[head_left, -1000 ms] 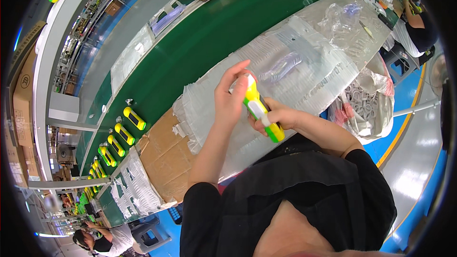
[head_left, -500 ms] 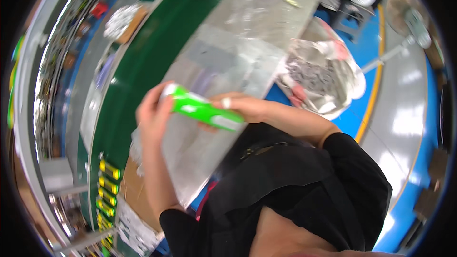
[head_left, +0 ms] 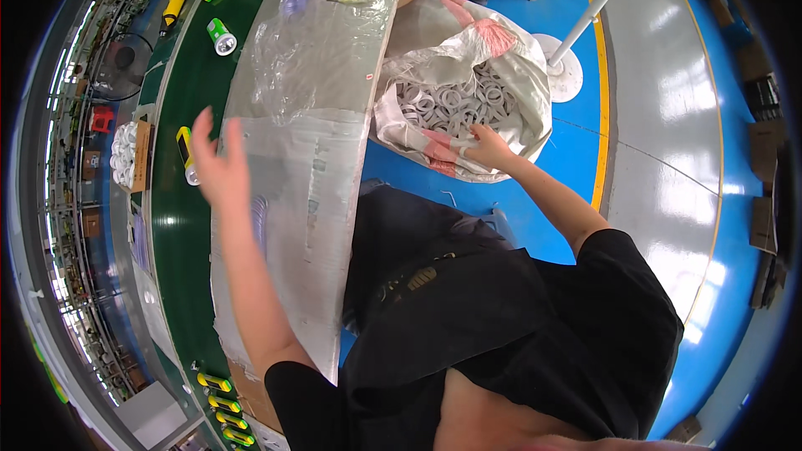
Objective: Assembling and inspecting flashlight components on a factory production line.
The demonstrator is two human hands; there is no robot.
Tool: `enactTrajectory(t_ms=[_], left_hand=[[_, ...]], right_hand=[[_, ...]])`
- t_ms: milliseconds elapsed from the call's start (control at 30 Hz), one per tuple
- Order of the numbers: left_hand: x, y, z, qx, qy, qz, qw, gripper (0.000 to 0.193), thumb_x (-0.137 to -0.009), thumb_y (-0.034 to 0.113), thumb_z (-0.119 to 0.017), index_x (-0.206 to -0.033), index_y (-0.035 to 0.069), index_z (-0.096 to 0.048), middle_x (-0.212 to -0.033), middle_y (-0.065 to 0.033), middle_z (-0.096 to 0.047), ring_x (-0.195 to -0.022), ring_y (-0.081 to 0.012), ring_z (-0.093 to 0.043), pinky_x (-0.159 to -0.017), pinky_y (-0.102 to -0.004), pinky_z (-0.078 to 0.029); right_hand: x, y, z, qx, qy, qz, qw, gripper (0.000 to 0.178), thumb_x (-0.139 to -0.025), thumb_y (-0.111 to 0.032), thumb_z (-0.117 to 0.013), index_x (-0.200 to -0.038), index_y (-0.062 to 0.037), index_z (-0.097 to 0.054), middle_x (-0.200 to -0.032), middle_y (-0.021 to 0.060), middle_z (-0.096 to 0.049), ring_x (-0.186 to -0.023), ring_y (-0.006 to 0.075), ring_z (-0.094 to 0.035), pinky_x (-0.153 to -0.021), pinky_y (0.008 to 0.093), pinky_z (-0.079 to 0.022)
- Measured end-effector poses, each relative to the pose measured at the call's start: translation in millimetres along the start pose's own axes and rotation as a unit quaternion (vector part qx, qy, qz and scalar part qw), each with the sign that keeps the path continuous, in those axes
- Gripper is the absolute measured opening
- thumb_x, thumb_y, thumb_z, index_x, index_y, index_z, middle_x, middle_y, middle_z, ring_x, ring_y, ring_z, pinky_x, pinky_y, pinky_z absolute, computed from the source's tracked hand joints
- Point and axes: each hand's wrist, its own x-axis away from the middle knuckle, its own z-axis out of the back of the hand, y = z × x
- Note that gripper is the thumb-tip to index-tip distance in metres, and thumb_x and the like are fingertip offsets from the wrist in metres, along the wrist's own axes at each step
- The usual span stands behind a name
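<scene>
My left hand (head_left: 222, 169) is raised at the edge of the green conveyor belt, fingers stretched out and apart, holding nothing. Just beside it on the belt lies a flashlight (head_left: 185, 147) with a yellow-green body, a dark panel and a silver end. My right hand (head_left: 489, 150) reaches over the near rim of a white woven sack (head_left: 525, 108), fingers spread by the pile of grey rings (head_left: 451, 107) inside. A white band circles one of its digits. Whether its fingertips touch a ring is hard to see.
More flashlights (head_left: 221, 38) lie farther along the green belt (head_left: 180, 284), others in a row (head_left: 225, 405) at the near end. Clear plastic film (head_left: 288, 58) covers part of the grey worktable (head_left: 292, 259). A white stand base (head_left: 558, 75) is beyond the sack.
Both hands held a green flashlight over the table; now it is out of them. My left hand is by the belt, my right hand has moved to the sack. The view has turned.
</scene>
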Motion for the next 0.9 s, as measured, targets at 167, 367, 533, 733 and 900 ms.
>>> enactTrajectory(t_ms=[167, 367, 533, 733, 900], left_hand=[[43, 102, -143, 0.139, -0.188, -0.136, 0.963, 0.031, -0.084, 0.023, -0.072, -0.108, 0.004, -0.064, -0.113, -0.0162, -0.063, -0.107, -0.0326, -0.059, -0.093, -0.0391, -0.046], [145, 53, -271, 0.064, -0.429, -0.038, 0.900, 0.047, -0.082, 0.035, -0.071, -0.112, 0.000, -0.064, -0.113, -0.0197, -0.063, -0.109, -0.0360, -0.059, -0.095, -0.0414, -0.047], [143, 18, -330, -0.041, -0.470, 0.066, 0.879, 0.066, -0.078, 0.035, -0.073, -0.125, -0.007, -0.053, -0.125, -0.0267, -0.055, -0.119, -0.0387, -0.052, -0.103, -0.0430, -0.042], [126, -49, -376, -0.174, -0.449, 0.101, 0.870, 0.080, -0.066, 0.027, -0.083, -0.130, -0.005, -0.046, -0.131, -0.0272, -0.050, -0.124, -0.0387, -0.047, -0.106, -0.0429, -0.040], [111, -34, -402, -0.239, -0.551, 0.119, 0.790, 0.093, -0.060, 0.034, -0.088, -0.138, 0.010, -0.044, -0.140, -0.0170, -0.047, -0.129, -0.0329, -0.046, -0.106, -0.0393, -0.042]], right_hand=[[-36, 20, -19, 0.050, 0.040, -0.024, 0.998, 0.064, -0.073, -0.037, -0.070, -0.126, -0.0052, -0.055, -0.123, 0.0199, -0.055, -0.115, 0.0352, -0.055, -0.098, 0.0441, -0.046], [-80, 43, -7, 0.110, 0.044, -0.100, 0.988, 0.059, -0.072, -0.031, -0.070, -0.122, -0.0028, -0.056, -0.126, 0.0230, -0.052, -0.120, 0.0384, -0.051, -0.100, 0.0434, -0.046], [-112, 86, 15, 0.063, 0.031, -0.156, 0.985, 0.101, -0.065, -0.037, -0.077, -0.146, -0.0013, -0.029, -0.137, 0.0274, -0.044, -0.125, 0.0411, -0.048, -0.105, 0.0414, -0.041], [-160, 69, 41, 0.038, -0.001, -0.096, 0.995, 0.111, -0.061, -0.030, -0.078, -0.151, -0.0048, -0.019, -0.139, 0.0275, -0.046, -0.130, 0.0358, -0.045, -0.106, 0.0367, -0.040], [-176, 66, 44, 0.021, -0.072, -0.120, 0.990, 0.114, -0.056, -0.037, -0.085, -0.149, -0.0089, -0.026, -0.142, 0.0240, -0.044, -0.134, 0.0355, -0.041, -0.111, 0.0380, -0.034]])
